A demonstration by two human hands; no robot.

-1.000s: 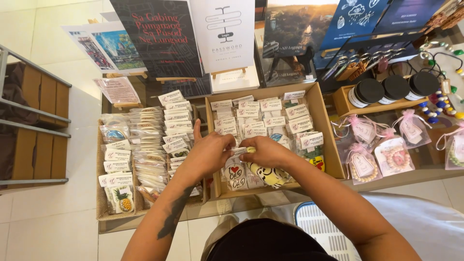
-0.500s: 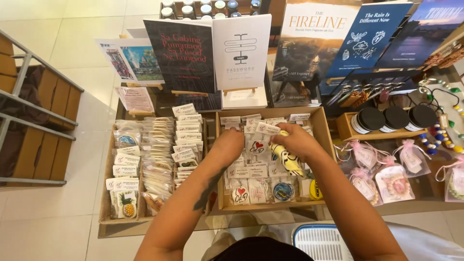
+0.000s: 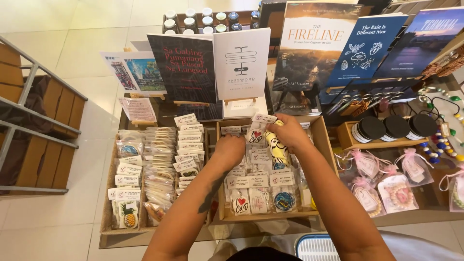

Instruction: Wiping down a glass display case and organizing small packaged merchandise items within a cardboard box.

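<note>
Left tray point(image 3: 107, 212): packets in rows, a pineapple trinket point(image 3: 128, 216) at its near left corner; untouched.

Left hand point(image 3: 231, 149): moved from the near part of the middle tray point(image 3: 323, 145) to its far left area since a second ago. It is curled over the packet rows; whether anything is pinched underneath cannot be told.

Right hand point(image 3: 288, 131): also carried toward the far edge. Fingers are closed on a heart packet point(image 3: 255, 135), held up just above the far row, beside a yellow patterned piece point(image 3: 277, 150).

Judged: sorting has shifted from the near rows to the far row.

Right side of the table: three black-lidded jars point(image 3: 395, 126), pink pouches point(image 3: 366, 164).
</note>
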